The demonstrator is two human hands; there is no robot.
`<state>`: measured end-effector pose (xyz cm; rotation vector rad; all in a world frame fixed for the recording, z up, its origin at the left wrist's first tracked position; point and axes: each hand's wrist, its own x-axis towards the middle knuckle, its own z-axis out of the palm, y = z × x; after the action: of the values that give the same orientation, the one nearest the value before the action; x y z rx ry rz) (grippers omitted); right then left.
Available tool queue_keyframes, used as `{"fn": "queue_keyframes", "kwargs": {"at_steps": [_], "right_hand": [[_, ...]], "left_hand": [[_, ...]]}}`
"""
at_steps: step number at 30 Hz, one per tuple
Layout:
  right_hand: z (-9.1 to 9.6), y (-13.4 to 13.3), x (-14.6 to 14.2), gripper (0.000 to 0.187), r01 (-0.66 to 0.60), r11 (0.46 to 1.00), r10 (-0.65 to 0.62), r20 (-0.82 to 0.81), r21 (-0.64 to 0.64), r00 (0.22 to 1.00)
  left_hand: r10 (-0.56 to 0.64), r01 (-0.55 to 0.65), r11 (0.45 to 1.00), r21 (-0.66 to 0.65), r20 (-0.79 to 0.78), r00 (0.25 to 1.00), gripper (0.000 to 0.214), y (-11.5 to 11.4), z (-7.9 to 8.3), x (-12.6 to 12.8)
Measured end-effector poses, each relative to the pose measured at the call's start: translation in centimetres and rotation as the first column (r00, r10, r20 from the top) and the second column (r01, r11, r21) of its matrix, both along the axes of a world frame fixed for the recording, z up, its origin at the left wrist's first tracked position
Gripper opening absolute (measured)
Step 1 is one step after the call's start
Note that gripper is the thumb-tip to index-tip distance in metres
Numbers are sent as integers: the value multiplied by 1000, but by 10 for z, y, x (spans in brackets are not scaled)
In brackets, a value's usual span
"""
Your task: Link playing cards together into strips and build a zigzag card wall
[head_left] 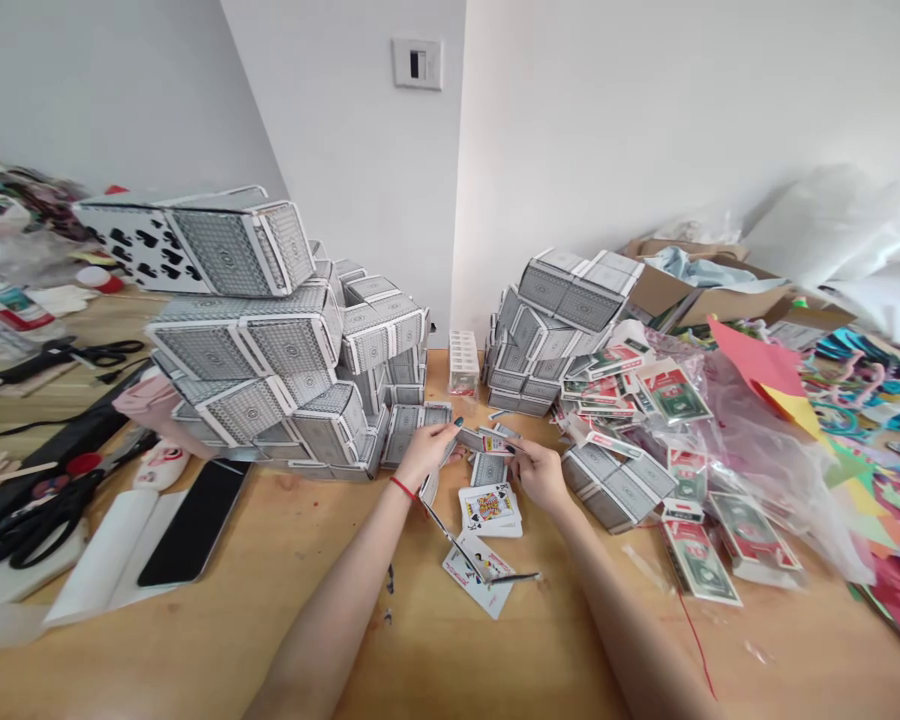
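Both my hands meet over the wooden table (285,610), pinching a small bundle of playing cards (482,440) between them. My left hand (426,450), with a red string at the wrist, grips the left end. My right hand (538,472) grips the right end. Just below them lies a small pile of face-up cards (490,508), and a few more loose cards (480,572) lie nearer to me. A large stack of blocks built from grey-backed cards (270,340) rises to the left, and a smaller stack (562,310) stands to the right.
A black phone (195,520) on white paper and black scissors (37,515) lie at the left. Card boxes (694,555), clear plastic wrap (750,450) and coloured paper scraps (870,430) cover the right side. An open cardboard box (690,285) stands against the wall.
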<state>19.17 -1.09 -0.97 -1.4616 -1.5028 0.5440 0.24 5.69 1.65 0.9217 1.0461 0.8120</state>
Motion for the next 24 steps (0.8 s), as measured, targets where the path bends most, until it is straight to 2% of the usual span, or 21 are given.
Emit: {"fn": "queue_keyframes", "kwargs": {"at_steps": [9, 12, 15, 18, 21, 24], "right_hand": [[7, 1, -11, 35, 24, 999, -26, 65, 27, 998], [16, 3, -8, 32, -25, 999, 27, 56, -25, 998], [31, 7, -1, 24, -176, 973, 186, 53, -153, 981], [49, 11, 4, 25, -295, 920, 309, 15, -257, 951], [66, 12, 4, 25, -317, 908, 318, -40, -273, 947], [80, 9, 0, 28, -306, 920, 312, -15, -243, 950]], "left_hand": [[39, -39, 999, -2, -19, 999, 23, 0, 8, -4], [32, -32, 999, -7, -23, 999, 21, 0, 12, -5], [-39, 39, 999, -32, -1, 999, 19, -2, 20, -7], [-165, 166, 985, -50, 38, 986, 20, -4, 30, -10], [-286, 286, 958, -13, 26, 958, 29, -7, 40, -12], [-270, 272, 958, 88, -36, 962, 33, -11, 50, -14]]}}
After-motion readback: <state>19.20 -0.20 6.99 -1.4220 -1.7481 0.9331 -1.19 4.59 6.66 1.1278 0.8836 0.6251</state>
